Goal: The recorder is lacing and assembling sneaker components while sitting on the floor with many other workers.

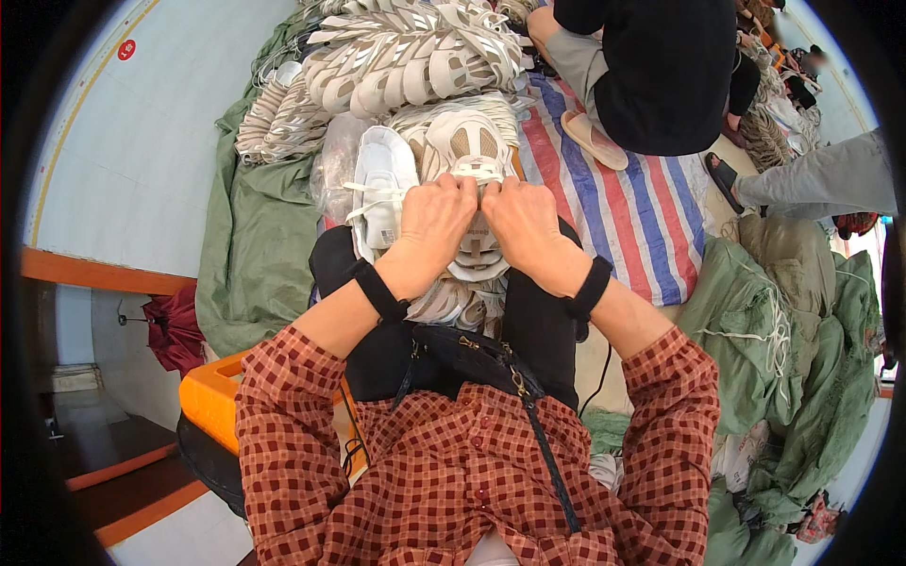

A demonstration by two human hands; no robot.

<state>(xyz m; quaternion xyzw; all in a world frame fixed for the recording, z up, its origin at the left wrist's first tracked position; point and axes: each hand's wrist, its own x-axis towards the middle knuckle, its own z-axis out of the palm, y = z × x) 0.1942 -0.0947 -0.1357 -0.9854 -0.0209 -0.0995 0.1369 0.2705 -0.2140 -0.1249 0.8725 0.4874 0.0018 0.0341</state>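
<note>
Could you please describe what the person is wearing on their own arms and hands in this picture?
Both forearms come out of red-and-dark checked shirt sleeves pushed back toward the elbows. A black band circles each wrist, one by the left hand and one by the right hand. Both hands are bare, with no gloves.

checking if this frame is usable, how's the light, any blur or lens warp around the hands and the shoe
Head view: even, soft daylight, no hard shadows or glare. The left hand, right hand and the beige shoe between them are sharp at the centre. Fisheye bends the orange ledge and striped mat toward a black rim; the far top-right corner is blurred.
</note>
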